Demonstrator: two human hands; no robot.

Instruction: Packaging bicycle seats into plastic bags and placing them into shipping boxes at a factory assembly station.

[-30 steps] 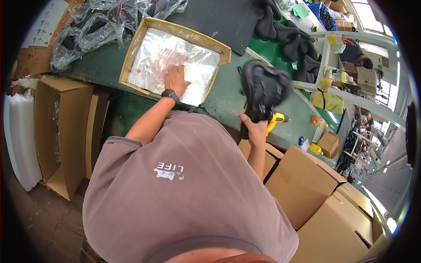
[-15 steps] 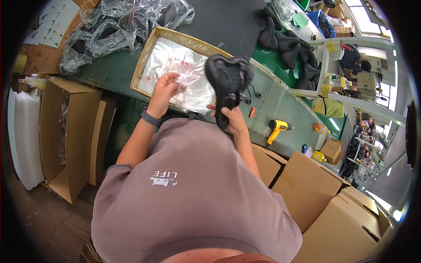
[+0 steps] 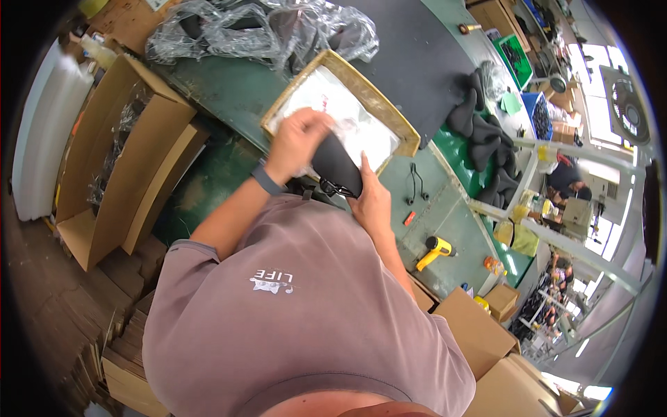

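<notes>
A worker is bagging a black bike saddle (image 3: 336,165) at a green bench (image 3: 229,90), the left hand (image 3: 297,139) clenching the mouth of a clear bag (image 3: 326,104) while the right hand (image 3: 372,201) is gripping the saddle from below, at about five o'clock of it. The saddle is hanging over the near rim of a shallow cardboard tray (image 3: 385,115), its nose pointing toward eleven o'clock, at the bag. Judging by the pose, the step in hand is sliding the saddle into the bag; the next move is likely calling for the left fingers to be holding the film open wide as the right is pushing forward. Room is lying mostly to three o'clock, where bare bench is running past a black tool (image 3: 415,182) and a yellow heat gun (image 3: 433,250). At nine o'clock an open carton (image 3: 111,160) is crowding the bench edge, and at twelve a heap of clear wrapping (image 3: 257,28) is closing off the far side. More cartons (image 3: 479,333) are standing at five o'clock, below the bench.
</notes>
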